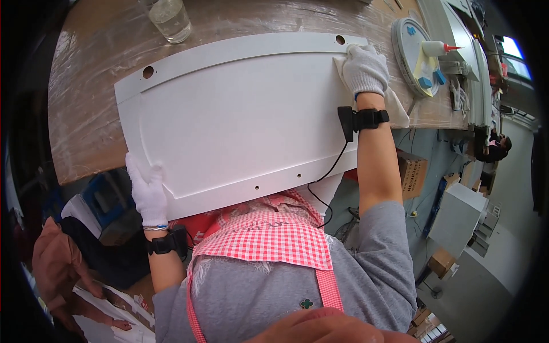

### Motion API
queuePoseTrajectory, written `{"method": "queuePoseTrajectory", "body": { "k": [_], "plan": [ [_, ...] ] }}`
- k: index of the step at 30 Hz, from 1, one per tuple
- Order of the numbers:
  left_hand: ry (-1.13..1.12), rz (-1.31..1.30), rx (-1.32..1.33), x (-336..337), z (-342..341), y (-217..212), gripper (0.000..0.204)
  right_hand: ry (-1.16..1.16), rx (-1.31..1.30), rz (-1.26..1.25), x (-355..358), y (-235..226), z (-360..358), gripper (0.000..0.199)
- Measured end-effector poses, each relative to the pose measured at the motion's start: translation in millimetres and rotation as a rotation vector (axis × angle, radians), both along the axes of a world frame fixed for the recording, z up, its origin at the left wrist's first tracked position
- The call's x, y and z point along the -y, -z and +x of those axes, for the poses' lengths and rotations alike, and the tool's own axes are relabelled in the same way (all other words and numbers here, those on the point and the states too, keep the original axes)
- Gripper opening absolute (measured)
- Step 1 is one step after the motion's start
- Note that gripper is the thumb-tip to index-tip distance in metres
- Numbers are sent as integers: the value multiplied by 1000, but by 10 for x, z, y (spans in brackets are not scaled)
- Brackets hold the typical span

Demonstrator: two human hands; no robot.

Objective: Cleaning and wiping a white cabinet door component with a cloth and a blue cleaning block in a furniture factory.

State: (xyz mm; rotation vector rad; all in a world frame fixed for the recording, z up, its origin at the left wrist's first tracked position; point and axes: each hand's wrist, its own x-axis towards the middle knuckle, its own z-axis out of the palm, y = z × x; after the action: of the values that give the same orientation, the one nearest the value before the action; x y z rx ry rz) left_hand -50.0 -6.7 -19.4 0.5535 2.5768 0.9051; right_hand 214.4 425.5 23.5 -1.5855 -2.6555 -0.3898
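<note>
1. Two gloved hands work on one white panel, a flat board with a raised border and small round holes near its corners and along its near edge. It lies across a workbench covered in clear plastic film, its near edge overhanging toward the person.
2. The left hand, in a white knit glove, clamps the panel's near left corner, fingers over the top face.
3. The right hand, also in a white glove, presses down flat on a white cloth at the panel's far right corner; the fingers lie together on the cloth rather than gripping the board. The cloth trails off the panel's right edge and hangs over the bench side.
4. Each wrist carries a black strap; a black cable runs from the right one down toward the body.
5. A clear glass jar stands on the bench beyond the panel's far edge, apart from it.
6. To the right, a round white plate-like disc holds a white squeeze bottle with a red tip and blue pieces.
7. A red-and-white checked apron hides the panel's near middle edge.
8. A cardboard box sits below the bench on the right.
</note>
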Motion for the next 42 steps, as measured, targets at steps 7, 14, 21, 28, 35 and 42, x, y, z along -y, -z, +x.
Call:
{"method": "queuePoseTrajectory", "body": {
  "k": [7, 14, 21, 28, 35, 42],
  "plan": [
    [-25, 52, 29, 38, -5, -1, 71, -332, -259, -215, 843, 56, -1001, 19],
    [-19, 123, 30, -20, 34, -18, 69, -62, -408, -29, -271, 180, -40, 29],
    [-36, 151, 48, -66, 0, 30, 70, -331, -408, -212, 892, 469, -1491, 33],
    [-97, 219, 91, 26, -11, 34, 73, -183, -431, -201, -61, 156, -543, 31],
    [-133, 107, 76, -51, 54, -155, 79, -69, -108, -151, 10, 73, -624, 31],
    [-76, 44, 162, -45, -15, -101, 82, -673, -421, -219, 1860, 217, -2488, 23]
  ]
}}
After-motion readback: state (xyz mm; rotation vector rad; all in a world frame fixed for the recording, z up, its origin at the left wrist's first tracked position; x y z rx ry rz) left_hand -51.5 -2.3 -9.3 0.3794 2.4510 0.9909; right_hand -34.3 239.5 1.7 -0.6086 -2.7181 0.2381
